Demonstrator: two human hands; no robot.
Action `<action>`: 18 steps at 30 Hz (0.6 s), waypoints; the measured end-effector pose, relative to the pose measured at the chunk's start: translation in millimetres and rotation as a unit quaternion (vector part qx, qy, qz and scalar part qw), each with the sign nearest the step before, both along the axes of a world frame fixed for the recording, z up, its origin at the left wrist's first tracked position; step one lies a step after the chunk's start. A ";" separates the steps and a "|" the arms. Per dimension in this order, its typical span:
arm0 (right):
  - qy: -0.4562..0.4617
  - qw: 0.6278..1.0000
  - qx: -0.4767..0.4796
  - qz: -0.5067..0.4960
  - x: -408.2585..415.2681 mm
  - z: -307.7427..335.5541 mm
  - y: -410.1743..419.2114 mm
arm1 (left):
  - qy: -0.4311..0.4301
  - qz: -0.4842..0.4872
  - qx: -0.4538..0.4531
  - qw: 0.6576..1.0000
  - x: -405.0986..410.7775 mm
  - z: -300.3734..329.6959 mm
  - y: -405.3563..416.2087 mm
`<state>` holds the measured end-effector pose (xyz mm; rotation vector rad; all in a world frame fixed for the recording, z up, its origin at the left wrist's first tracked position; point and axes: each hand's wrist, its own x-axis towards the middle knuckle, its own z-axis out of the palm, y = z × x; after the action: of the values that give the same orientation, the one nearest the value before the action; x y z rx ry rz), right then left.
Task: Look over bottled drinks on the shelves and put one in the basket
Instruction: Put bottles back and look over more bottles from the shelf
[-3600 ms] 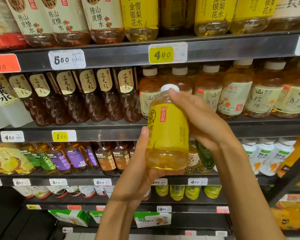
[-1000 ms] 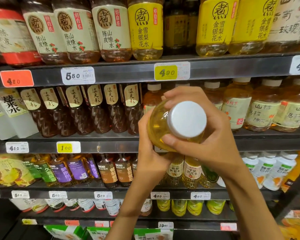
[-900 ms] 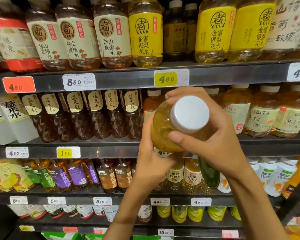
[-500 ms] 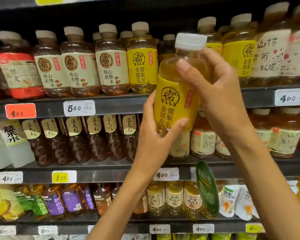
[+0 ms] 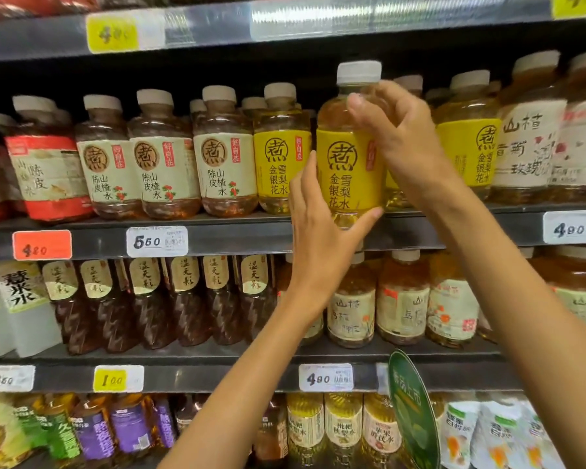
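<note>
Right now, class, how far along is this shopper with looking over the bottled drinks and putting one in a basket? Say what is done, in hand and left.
Done: one drink has been picked out, the yellow-label bottle. In hand: the left hand cups its base, and the right hand grips its shoulder, level with the shelf row of matching bottles. Left: putting a drink in the basket; no basket is in view.

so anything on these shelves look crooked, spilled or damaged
Nothing spilled or damaged shows. The one thing out of line is the yellow-label bottle between the left hand and right hand, forward of its row.
</note>
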<state>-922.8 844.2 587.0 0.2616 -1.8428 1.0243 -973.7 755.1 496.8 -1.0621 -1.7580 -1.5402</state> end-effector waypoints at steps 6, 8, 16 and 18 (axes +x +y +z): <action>0.051 0.997 -0.001 -0.053 -13.4 -4.6 8.8 | 0.012 0.104 0.013 0.994 0.7 2.0 17.0; 0.074 0.993 0.012 -0.089 -14.3 -6.4 13.2 | 0.025 0.156 -0.010 0.987 1.2 3.2 21.3; 0.037 0.985 0.117 -0.122 -11.5 -7.0 34.0 | 0.066 0.219 -0.089 0.969 -7.1 4.7 20.7; 0.034 0.977 0.143 -0.154 -11.9 -5.7 35.8 | 0.082 0.202 -0.081 0.973 -9.5 4.0 17.6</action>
<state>-934.7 879.9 581.3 0.1713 -1.8945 0.5316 -983.2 772.7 500.8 -0.8143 -1.8665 -1.0470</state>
